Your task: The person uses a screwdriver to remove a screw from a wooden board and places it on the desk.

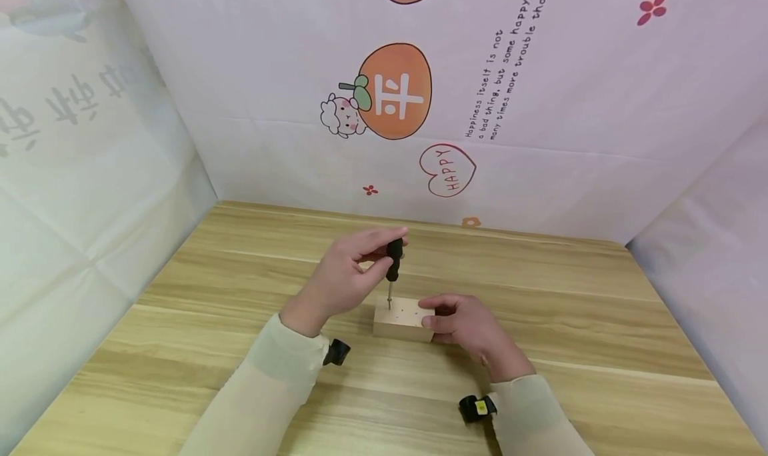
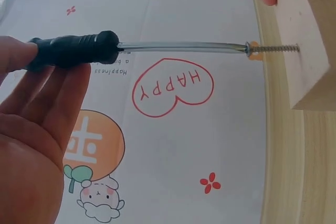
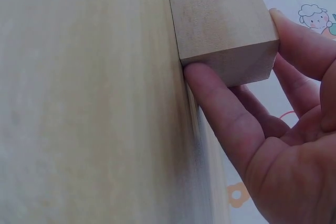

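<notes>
Pinching left hand (image 1: 343, 279): I see it hold screwdriver (image 2: 76, 50) to screw (image 2: 274, 49).
Right hand (image 1: 467, 323): grips wooden block (image 1: 401, 333) at right.

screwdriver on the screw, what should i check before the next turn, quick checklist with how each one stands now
1. Tip seated: ok; the screwdriver meets the head of the screw.
2. Alignment: ok; shaft and screw look roughly in line in the left wrist view.
3. Grip: ok; the left hand holds the black handle between thumb and fingers.
4. Block steady: ok; the right hand grips the end of the wooden block away from the screw, and the block sits on the table.
5. Screw's bite: cannot tell; much thread shows above the block, and the buried depth is hidden.
</notes>
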Demonstrator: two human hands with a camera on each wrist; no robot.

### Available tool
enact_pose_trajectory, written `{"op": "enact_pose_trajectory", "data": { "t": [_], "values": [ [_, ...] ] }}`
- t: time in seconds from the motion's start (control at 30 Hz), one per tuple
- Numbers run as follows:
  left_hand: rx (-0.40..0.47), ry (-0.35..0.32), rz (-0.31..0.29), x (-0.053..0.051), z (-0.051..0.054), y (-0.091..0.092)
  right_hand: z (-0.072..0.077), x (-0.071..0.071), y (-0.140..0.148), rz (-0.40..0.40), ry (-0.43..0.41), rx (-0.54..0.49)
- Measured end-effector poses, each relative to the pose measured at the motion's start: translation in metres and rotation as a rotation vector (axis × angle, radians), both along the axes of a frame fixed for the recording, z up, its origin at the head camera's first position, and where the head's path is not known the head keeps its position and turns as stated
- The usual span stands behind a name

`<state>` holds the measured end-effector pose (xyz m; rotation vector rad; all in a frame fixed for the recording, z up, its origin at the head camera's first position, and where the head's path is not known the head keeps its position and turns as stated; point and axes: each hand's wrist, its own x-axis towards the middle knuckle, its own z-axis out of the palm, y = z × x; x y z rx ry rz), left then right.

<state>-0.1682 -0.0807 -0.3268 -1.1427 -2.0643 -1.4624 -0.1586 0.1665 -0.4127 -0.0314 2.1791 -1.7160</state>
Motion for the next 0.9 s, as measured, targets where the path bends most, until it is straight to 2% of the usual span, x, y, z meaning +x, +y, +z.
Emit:
{"op": "enact_pose_trajectory", "data": {
  "t": [0.17, 0.33, 0.5, 0.63, 0.9],
  "values": [
    [0.01, 0.017, 0.035, -0.0008, -0.0004, 0.0005, 0.0002, 0.0, -0.0005, -0.002, 0.003, 0.002],
    [0.025, 0.048, 0.039, -0.0014, -0.0004, 0.0017, 0.0009, 0.0001, -0.0004, 0.002, 0.0, 0.004],
    [-0.004, 0.078, 0.022, -0.0014, 0.0008, 0.0007, 0.0012, 0.0003, 0.0001, -0.001, 0.005, 0.003],
    [-0.011, 0.059, 0.009, -0.0009, 0.0025, 0.0005, 0.0011, 0.0001, 0.0005, -0.001, 0.01, -0.008],
    [0.032, 0.029, 0.028, 0.0009, 0.0017, 0.0006, 0.0002, -0.0004, 0.0001, -0.009, 0.001, -0.006]
  ]
}}
